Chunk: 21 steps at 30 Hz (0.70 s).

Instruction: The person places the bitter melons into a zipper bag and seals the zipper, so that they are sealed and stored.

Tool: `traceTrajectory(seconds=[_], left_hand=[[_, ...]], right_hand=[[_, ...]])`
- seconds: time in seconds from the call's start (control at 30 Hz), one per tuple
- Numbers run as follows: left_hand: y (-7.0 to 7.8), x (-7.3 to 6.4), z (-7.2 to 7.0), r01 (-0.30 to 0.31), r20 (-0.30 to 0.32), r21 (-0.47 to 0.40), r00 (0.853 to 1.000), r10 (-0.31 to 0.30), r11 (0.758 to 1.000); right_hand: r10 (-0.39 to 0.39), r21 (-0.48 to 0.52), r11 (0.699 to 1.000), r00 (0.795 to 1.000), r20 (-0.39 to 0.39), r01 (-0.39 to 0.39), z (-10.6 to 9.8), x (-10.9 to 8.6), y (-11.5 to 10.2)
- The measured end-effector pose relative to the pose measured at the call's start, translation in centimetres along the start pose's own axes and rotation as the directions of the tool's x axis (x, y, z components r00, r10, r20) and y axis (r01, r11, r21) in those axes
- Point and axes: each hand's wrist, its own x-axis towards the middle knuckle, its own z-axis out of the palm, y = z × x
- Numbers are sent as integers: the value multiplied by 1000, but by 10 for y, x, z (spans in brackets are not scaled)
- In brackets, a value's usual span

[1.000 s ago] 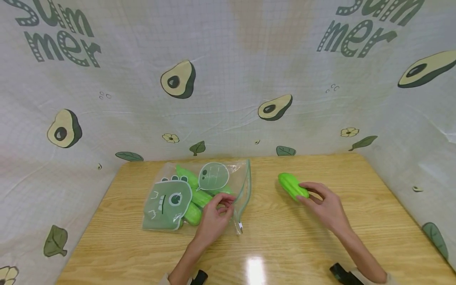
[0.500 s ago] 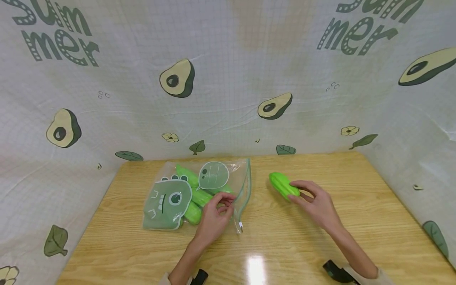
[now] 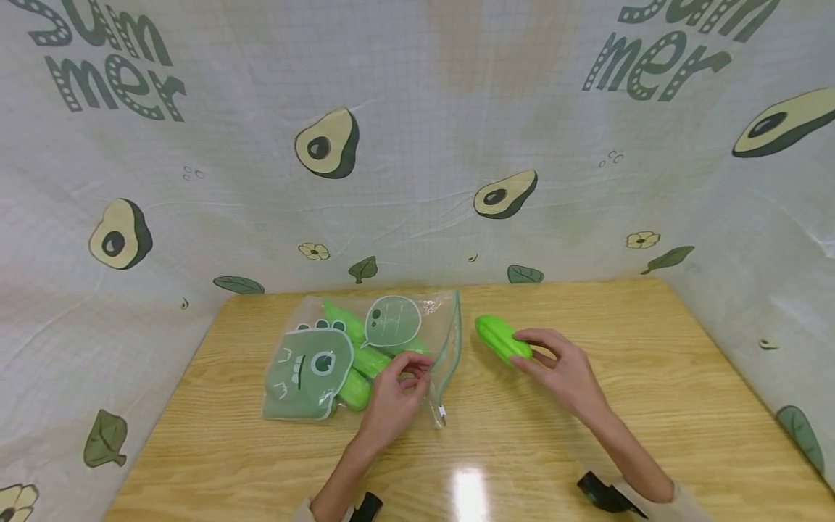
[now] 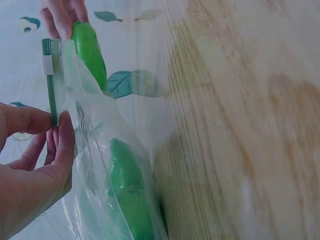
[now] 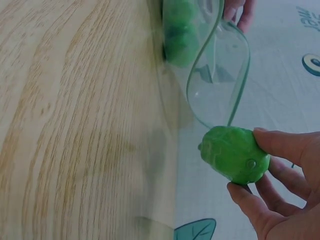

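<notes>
A clear zip bag (image 3: 296, 399) with a green monster print lies on the table, several green cucumbers (image 3: 354, 391) inside it. My left hand (image 3: 394, 395) pinches the bag's edge at the green zip strip (image 4: 51, 95), lifting that side. The bag's mouth gapes toward the right in the right wrist view. To the right of it, my right hand (image 3: 564, 370) grips a ridged, bright green cucumber (image 3: 497, 337) by its near end, between thumb and fingers. The cucumber's far tip points toward the bag's mouth, a short distance away.
The white zip slider (image 3: 441, 411) sits at the near end of the strip. Around the wooden table (image 3: 652, 377) hangs a white cloth (image 3: 417, 145) printed with avocados and leaves, closing in the back and both sides.
My right hand has carried the cucumber leftward, closer to the bag's mouth. The left hand and the bag stay in place.
</notes>
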Motion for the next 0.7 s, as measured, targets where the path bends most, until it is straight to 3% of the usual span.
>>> traceTrajectory(seconds=[0.7], left_hand=[[1, 0, -1, -2, -1, -7, 1000, 2, 1000]], right_hand=[[-24, 39, 999, 999, 29, 23, 19, 10, -4]])
